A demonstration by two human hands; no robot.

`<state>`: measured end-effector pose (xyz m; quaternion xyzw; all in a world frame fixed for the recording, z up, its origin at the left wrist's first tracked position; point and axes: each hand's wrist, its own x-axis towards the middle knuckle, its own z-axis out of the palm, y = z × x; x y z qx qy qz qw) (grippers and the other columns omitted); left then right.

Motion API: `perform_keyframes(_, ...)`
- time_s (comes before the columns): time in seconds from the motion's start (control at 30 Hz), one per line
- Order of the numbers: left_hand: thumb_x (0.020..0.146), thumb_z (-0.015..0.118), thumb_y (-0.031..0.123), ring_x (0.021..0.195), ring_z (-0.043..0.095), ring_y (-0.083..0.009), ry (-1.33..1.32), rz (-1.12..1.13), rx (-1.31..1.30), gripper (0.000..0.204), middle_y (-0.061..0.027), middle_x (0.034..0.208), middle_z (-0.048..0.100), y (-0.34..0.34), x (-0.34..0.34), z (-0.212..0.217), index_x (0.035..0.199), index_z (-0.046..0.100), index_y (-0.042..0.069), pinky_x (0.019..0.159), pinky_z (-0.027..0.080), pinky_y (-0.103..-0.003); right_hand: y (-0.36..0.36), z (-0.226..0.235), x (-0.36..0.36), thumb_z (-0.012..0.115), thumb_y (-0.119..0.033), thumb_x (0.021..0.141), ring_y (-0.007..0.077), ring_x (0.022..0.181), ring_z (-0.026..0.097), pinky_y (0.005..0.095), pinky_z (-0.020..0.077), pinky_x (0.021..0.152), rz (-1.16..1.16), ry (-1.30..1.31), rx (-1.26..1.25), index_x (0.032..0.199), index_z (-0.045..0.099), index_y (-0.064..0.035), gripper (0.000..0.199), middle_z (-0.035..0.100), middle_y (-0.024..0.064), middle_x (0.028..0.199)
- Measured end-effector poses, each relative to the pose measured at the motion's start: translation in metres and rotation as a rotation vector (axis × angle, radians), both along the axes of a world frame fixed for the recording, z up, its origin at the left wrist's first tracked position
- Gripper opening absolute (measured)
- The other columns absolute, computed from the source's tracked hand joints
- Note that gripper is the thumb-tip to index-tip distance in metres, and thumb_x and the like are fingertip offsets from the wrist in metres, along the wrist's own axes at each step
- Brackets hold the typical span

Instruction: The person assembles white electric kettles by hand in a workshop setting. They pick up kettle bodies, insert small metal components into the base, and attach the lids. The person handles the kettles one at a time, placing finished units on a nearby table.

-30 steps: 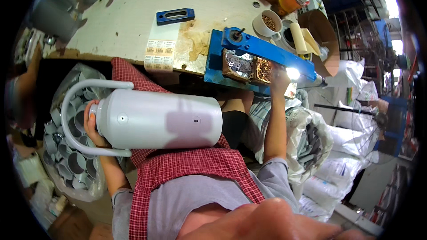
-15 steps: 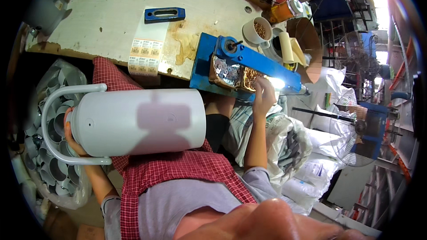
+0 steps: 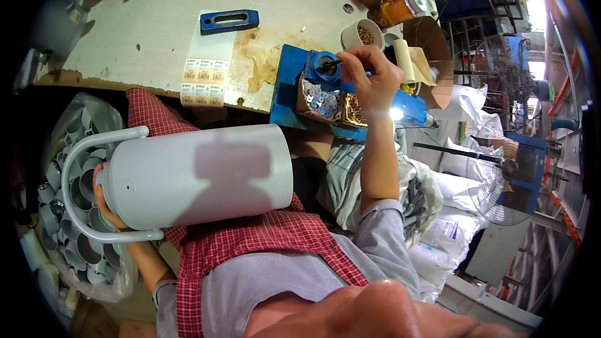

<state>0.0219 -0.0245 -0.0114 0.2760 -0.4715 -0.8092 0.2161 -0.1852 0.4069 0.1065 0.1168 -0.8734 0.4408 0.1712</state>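
A pale grey jug body (image 3: 156, 175) with a curved grey handle (image 3: 66, 181) lies on its side across my lap. My left hand (image 3: 107, 205) is closed around its narrower left end, fingers partly hidden behind it. Over the blue machine (image 3: 407, 107) my right hand (image 3: 377, 78) pinches thumb and fingers together at the tip of a dark spindle (image 3: 328, 65). Whatever sits in that pinch is too small to make out. Just below the spindle are a box of silvery washers (image 3: 320, 100) and a box of small brass-coloured pieces (image 3: 354, 111).
On the worn table (image 3: 156, 31) lie a blue slotted block (image 3: 229, 21) and a label sheet (image 3: 205, 78). A white cup (image 3: 362, 33) of small brass pieces stands behind the machine. Bags of grey parts (image 3: 87, 244) flank me; a fan (image 3: 501, 178) stands at right.
My right hand has risen from the box of brass-coloured pieces to the spindle's tip. The jug body has shifted slightly, still in my left hand.
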Motion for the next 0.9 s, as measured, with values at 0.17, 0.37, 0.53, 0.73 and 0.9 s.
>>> perform_keyframes(0.17, 0.094, 0.038, 0.037, 0.114, 0.058, -0.0278, 0.054, -0.069, 0.033, 0.054, -0.0137, 0.123, 0.06, -0.007, 0.005, -0.01, 0.131, 0.051, -0.001, 0.1, 0.046, -0.041, -0.003, 0.014, -0.004, 0.077, -0.011, 0.083, 0.0074, 0.052, 0.062, 0.0205, 0.0464, 0.048, 0.042, -0.087, 0.143, 0.077, 0.065, -0.0007, 0.017, 0.066, 0.0044, 0.061)
perform_keyframes(0.37, 0.094, 0.039, 0.038, 0.112, 0.058, -0.0266, -0.003, -0.043, -0.025, 0.055, -0.0135, 0.121, 0.06, 0.003, -0.004, -0.001, 0.13, 0.051, -0.001, 0.098, 0.047, -0.04, 0.0, -0.003, 0.009, 0.074, -0.006, 0.085, 0.0045, 0.055, 0.06, 0.0185, 0.0485, 0.051, 0.017, 0.034, 0.077, 0.08, 0.067, 0.0022, 0.012, 0.068, 0.0043, 0.067)
perform_keyframes(0.53, 0.093, 0.04, 0.038, 0.112, 0.058, -0.0262, 0.003, -0.052, -0.102, 0.055, -0.0134, 0.119, 0.06, -0.002, -0.003, -0.005, 0.13, 0.051, -0.001, 0.096, 0.047, -0.039, -0.004, 0.011, 0.002, 0.08, -0.012, 0.079, 0.0106, 0.057, 0.064, 0.0229, 0.0503, 0.054, 0.052, -0.03, -0.032, 0.078, 0.068, -0.0001, 0.017, 0.068, 0.0078, 0.067)
perform_keyframes(0.73, 0.094, 0.04, 0.038, 0.11, 0.059, -0.0266, 0.035, -0.047, -0.068, 0.054, -0.0135, 0.12, 0.059, 0.001, -0.001, -0.007, 0.13, 0.05, -0.001, 0.096, 0.049, -0.04, 0.0, 0.025, -0.006, 0.08, -0.014, 0.078, 0.0141, 0.061, 0.068, 0.0257, 0.0511, 0.057, 0.148, -0.011, 0.203, 0.079, 0.068, -0.0003, 0.018, 0.069, 0.0091, 0.068)
perform_keyframes(0.9, 0.095, 0.039, 0.038, 0.11, 0.06, -0.0272, 0.014, -0.061, -0.108, 0.055, -0.0148, 0.121, 0.06, -0.007, 0.004, -0.012, 0.132, 0.05, -0.001, 0.095, 0.05, -0.039, 0.003, 0.031, -0.006, 0.078, -0.015, 0.079, 0.0155, 0.061, 0.068, 0.0264, 0.0513, 0.058, 0.202, -0.061, 0.227, 0.079, 0.069, -0.0006, 0.017, 0.069, 0.0092, 0.069)
